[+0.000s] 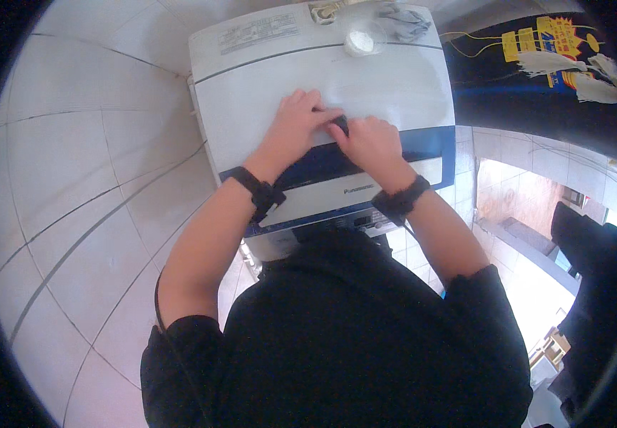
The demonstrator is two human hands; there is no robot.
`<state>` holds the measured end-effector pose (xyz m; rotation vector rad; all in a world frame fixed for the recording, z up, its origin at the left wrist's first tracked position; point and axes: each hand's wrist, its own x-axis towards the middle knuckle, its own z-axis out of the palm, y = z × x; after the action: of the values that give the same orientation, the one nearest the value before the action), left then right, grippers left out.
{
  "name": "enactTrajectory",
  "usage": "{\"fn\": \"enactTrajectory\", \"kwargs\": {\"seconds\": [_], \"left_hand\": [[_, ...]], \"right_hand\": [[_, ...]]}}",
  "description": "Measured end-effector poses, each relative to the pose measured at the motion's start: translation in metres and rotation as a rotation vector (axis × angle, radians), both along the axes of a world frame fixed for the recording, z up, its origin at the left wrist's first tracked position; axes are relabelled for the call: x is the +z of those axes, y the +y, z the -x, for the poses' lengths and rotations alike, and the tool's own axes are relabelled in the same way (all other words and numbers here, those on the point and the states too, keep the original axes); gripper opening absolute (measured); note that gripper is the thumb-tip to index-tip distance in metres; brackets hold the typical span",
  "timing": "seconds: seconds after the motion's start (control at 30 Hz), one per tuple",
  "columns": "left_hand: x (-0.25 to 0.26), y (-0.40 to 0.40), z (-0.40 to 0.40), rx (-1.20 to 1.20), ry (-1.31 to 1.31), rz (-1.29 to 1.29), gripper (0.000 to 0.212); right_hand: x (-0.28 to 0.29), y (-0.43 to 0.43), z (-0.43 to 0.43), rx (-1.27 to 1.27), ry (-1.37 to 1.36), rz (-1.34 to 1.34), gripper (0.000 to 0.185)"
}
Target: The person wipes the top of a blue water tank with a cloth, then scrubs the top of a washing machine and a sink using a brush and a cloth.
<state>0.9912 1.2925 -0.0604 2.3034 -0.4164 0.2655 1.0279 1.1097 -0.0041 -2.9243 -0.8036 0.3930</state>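
Observation:
My left hand (300, 120) and my right hand (370, 140) meet over the pale lid (255, 101) of a Panasonic top-loading washing machine. A small dark object (342, 124) shows between them, mostly covered by the fingers. My right hand is closed around it, thumb pointing towards the left hand. The left index finger reaches across to its upper end; whether that hand grips it is hidden. Behind the hands, a small clear round container (360, 44) with white contents stands on the machine's top. Each wrist wears a black strap.
A crumpled translucent plastic bag (407, 24) and a beige item (325, 13) lie at the machine's back edge. Tiled wall (73, 176) rises close on the left. At right, yellow tags (541, 40) and white frayed strips (565, 69) are on a dark surface.

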Motion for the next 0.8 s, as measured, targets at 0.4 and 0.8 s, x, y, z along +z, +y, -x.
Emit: {"fn": "enactTrajectory", "kwargs": {"seconds": [0.4, 0.8], "left_hand": [[0.014, 0.026, -0.093, 0.1, 0.135, -0.111, 0.045], [0.056, -0.056, -0.115, 0.481, 0.046, -0.154, 0.108]], "right_hand": [[0.003, 0.024, -0.085, -0.052, 0.023, -0.16, 0.048], [0.005, -0.065, -0.054, -0.016, 0.188, -0.077, 0.063]]}}
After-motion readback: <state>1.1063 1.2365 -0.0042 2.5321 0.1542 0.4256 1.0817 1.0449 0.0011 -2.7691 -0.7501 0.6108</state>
